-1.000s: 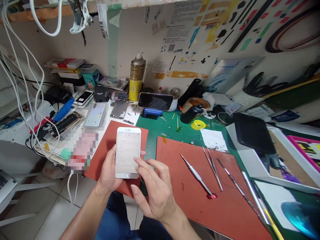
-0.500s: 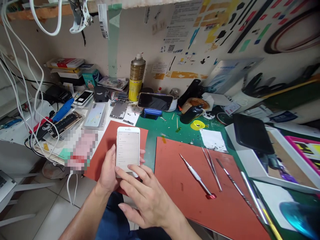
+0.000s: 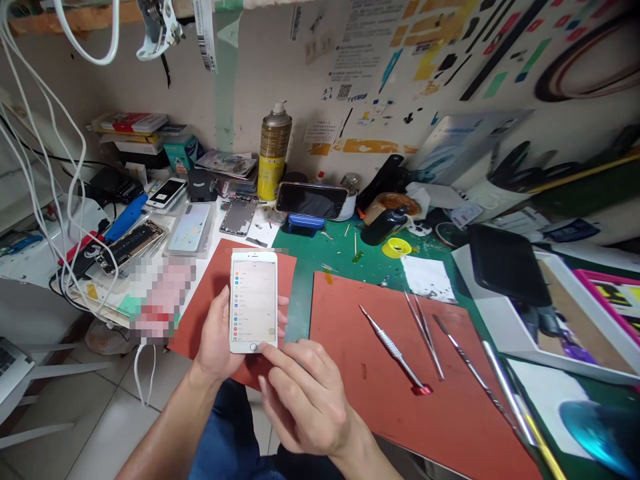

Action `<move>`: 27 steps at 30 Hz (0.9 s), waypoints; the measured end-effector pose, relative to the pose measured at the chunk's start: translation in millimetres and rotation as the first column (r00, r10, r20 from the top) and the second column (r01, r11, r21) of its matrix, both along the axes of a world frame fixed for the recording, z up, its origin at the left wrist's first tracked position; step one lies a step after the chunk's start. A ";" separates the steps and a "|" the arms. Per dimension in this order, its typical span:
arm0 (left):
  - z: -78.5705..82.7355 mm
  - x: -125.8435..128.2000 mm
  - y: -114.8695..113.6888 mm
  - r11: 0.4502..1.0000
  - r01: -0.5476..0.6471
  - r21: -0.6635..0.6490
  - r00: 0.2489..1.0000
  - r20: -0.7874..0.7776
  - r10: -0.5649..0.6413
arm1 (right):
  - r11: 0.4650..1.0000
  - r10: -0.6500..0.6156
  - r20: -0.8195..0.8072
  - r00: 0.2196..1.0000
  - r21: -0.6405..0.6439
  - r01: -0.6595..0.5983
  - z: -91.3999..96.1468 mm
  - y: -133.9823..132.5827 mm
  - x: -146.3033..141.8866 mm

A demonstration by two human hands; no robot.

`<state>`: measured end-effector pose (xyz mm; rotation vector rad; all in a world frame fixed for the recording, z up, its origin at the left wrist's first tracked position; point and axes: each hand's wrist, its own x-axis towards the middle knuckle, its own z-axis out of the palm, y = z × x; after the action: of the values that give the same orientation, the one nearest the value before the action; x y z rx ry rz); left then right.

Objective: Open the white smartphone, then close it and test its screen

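Observation:
A white smartphone (image 3: 253,300) is upright in my left hand (image 3: 219,337), with the thumb along its left edge and fingertips showing past its right edge. The lit screen shows a list with small coloured icons. My right hand (image 3: 305,393) holds nothing; its index finger reaches to the round home button at the phone's bottom, while the other fingers bend loosely, apart from the thumb. Below the phone lies a red-brown mat (image 3: 203,310).
A second red-brown mat (image 3: 345,360) bears a precision screwdriver (image 3: 393,348), tweezers (image 3: 424,335) and a thin metal tool (image 3: 473,370). Behind stand a dark phone (image 3: 311,201) on a blue holder and a spray can (image 3: 275,152). White cables (image 3: 75,147) hang at left.
The screen has gone from a plain text list to one with coloured icons. My right hand has moved from over the lower screen down to the home button, its fingers more bent.

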<state>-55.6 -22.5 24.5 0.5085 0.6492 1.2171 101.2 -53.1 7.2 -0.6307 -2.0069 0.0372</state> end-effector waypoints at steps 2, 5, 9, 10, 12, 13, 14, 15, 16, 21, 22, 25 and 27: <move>-0.1 0.1 0.0 1.000 0.005 0.002 1.000 -0.001 -0.005 | 1.000 0.001 -0.002 1.000 -0.010 -0.001 -1.0 -0.1 0.6; 0.6 0.5 -0.2 1.000 0.006 -0.008 1.000 0.000 -0.006 | 0.999 0.017 0.003 1.000 -0.048 -0.017 -0.5 0.4 1.5; 2.7 1.4 -0.2 1.000 0.008 -0.023 1.000 0.012 -0.007 | 0.997 0.031 0.014 0.999 -0.076 -0.030 2.7 1.6 0.9; 3.3 1.5 -0.1 1.000 0.010 -0.023 1.000 0.011 -0.010 | 0.997 0.027 0.018 0.999 -0.077 -0.026 3.4 1.9 0.6; 4.3 1.8 0.0 1.000 0.011 -0.016 1.000 0.003 -0.011 | 0.997 0.016 0.022 1.000 -0.078 -0.014 4.2 2.3 0.0; 4.6 2.0 0.0 1.000 0.009 -0.014 1.000 -0.001 -0.009 | 0.997 0.013 0.023 1.000 -0.078 -0.011 4.3 2.4 -0.2; 4.8 2.0 0.0 1.000 0.005 -0.013 1.000 -0.001 -0.005 | 0.997 0.013 0.023 1.000 -0.078 -0.011 4.1 2.4 -0.3; 4.9 2.1 -0.1 1.000 0.005 -0.014 1.000 0.003 -0.005 | 0.997 0.015 0.023 1.000 -0.077 -0.013 3.9 2.3 -0.3; 4.8 2.1 -0.2 1.000 0.006 -0.016 1.000 0.009 -0.006 | 0.997 0.019 0.023 1.000 -0.075 -0.017 3.5 2.1 -0.3; 3.7 1.8 -0.1 1.000 0.016 -0.020 1.000 0.015 -0.015 | 0.997 0.026 0.031 0.999 -0.076 -0.023 1.8 1.7 -0.2; 3.5 1.8 0.1 1.000 0.011 -0.020 1.000 0.006 -0.011 | 0.997 0.022 0.034 0.999 -0.081 -0.019 1.6 2.1 -0.5; 3.3 1.8 0.3 1.000 -0.004 -0.026 1.000 -0.003 0.004 | 0.994 -0.015 0.029 0.999 -0.107 0.018 0.5 4.0 -1.7; 3.1 1.6 0.0 0.999 -0.007 -0.032 1.000 0.014 0.007 | 0.991 -0.045 0.014 0.999 -0.124 0.047 -0.4 4.9 -2.4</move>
<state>-53.9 -22.5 27.7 0.4709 0.6576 1.2140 98.9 -48.1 6.8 -0.7577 -2.0113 0.1317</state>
